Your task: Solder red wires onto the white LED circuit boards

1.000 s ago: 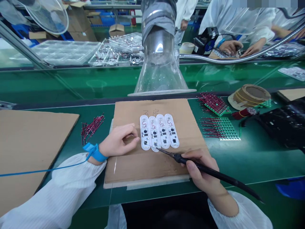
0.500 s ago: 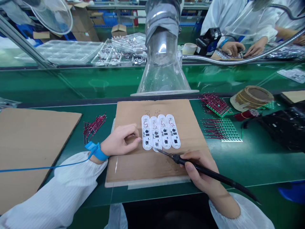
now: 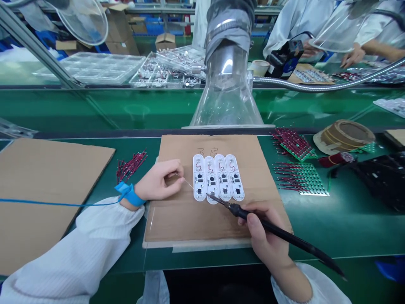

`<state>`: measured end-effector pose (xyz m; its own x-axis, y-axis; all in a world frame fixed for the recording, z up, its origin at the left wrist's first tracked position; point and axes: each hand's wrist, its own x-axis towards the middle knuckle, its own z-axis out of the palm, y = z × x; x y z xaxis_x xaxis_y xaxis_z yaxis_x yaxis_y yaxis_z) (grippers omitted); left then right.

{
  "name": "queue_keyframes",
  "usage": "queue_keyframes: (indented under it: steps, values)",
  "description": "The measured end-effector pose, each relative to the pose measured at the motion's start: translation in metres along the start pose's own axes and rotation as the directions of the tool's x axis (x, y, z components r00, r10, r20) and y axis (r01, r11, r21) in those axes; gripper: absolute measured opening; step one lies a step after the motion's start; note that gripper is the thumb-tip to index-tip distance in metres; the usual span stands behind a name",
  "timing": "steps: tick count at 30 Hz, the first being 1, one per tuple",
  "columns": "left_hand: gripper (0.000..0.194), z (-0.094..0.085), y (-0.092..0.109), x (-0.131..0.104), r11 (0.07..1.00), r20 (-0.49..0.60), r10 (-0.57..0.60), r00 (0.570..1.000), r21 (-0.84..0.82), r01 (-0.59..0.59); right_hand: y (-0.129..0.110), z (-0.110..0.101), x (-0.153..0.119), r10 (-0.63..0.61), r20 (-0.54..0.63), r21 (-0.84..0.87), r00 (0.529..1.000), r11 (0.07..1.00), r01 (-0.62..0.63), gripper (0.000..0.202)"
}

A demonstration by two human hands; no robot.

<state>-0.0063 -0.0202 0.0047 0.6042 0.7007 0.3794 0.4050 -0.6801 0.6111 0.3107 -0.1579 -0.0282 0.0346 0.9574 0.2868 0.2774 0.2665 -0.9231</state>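
Note:
Several white, round-ended circuit board strips [image 3: 222, 177] lie side by side on a cardboard sheet [image 3: 190, 223], each with black chips and a red wire loop. The second strip from the left sits slightly lower than the others. In my right hand [image 3: 265, 228] is a soldering iron [image 3: 237, 210], gripped like a pen, its tip at the lower end of that second strip. My left hand [image 3: 163, 179], with a blue wrist strap [image 3: 130, 194], pinches a thin solder wire [image 3: 188, 183] left of the strips. The wire's free end points toward the leftmost strip.
Red wires [image 3: 130, 166] lie left of the cardboard. At right are green boards with red wires [image 3: 305, 177], a tape roll [image 3: 343, 137] and a black device [image 3: 382, 177]. A clear fume hood [image 3: 226, 101] hangs behind. A co-worker's hand [image 3: 352, 55] shows across the bench.
The view has shifted a little. My left hand has drawn back left from the strips, exposing more solder wire. The iron's tip stays at the second strip. Across the bench, the co-worker's hands have moved.

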Motion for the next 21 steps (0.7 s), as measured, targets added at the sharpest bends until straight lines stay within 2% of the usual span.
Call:
queue_keyframes:
  steps: [8, 16, 21]
  values:
    - [0.012, 0.0004, 0.0022, 0.0016, 1.000, 0.012, 0.023, 1.000, 0.019, -0.023, 0.0058, -0.0039, -0.0045, 0.031, 0.078, -0.098, 0.996, 0.995, -0.023, 0.009]
    - [0.013, -0.0006, 0.0040, 0.0018, 0.999, 0.022, 0.031, 0.999, 0.036, -0.031, 0.0047, -0.0042, -0.0049, 0.017, 0.059, -0.070, 0.998, 0.997, -0.013, 0.009]
    - [0.012, 0.0005, 0.0042, 0.0014, 0.999, 0.033, 0.036, 0.999, 0.016, -0.036, 0.0002, -0.0030, -0.0014, -0.003, 0.085, -0.128, 0.996, 0.992, 0.014, 0.010]
